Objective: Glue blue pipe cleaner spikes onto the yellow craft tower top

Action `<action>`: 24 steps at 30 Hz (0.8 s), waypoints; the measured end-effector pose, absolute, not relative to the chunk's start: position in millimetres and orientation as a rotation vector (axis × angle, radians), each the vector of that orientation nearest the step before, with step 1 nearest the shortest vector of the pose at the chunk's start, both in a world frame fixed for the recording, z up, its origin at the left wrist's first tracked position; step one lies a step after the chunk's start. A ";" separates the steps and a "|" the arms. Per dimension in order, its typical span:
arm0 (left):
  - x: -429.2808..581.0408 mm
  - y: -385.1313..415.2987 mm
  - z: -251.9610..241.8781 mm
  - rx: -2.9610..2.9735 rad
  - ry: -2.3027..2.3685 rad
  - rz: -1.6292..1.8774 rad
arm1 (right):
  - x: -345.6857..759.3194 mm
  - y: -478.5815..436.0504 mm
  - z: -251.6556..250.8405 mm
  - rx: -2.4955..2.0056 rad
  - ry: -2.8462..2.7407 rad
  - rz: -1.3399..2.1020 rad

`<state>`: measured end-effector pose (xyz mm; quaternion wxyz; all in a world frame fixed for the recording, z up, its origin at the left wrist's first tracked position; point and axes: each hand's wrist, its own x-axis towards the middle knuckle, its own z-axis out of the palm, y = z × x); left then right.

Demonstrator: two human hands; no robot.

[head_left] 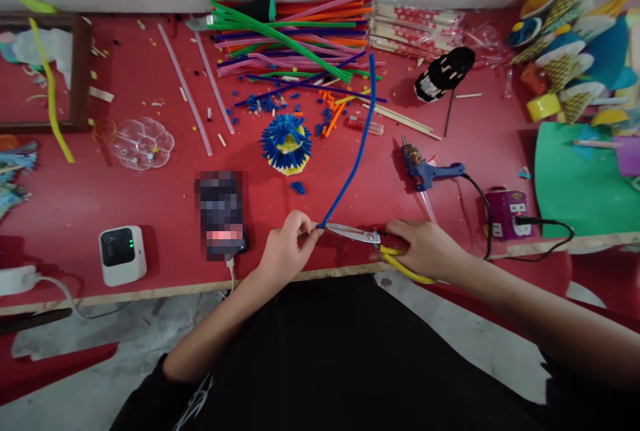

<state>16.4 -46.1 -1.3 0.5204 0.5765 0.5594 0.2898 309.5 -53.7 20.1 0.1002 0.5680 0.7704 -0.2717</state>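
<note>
Left hand [287, 249] — blue pipe cleaner [359, 158] pinched, right hand [425, 248] — scissors [353, 234], red tabletop [173, 194]

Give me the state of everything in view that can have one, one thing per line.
Left hand: pinching blue stem
Blue stem: curved, lower end held
Right hand: gripping scissors
Scissors: tips at stem's end, blade gap unclear
Glue gun: lying down, cord apparently plugged in
Purple outlet: one plug inserted
Phone: screen blurred, cable attached
White device: green lights lit
Clear tray: small bits inside

A blue pipe cleaner [367, 126] is curving back near the front edge of the worktop [173, 214], yellow-handled scissors [369, 236] meeting its end.
</note>
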 end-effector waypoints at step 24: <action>15.7 -41.1 2.0 1.200 1.267 0.701 | 306.1 -52.8 16.4 1.482 2.297 -0.688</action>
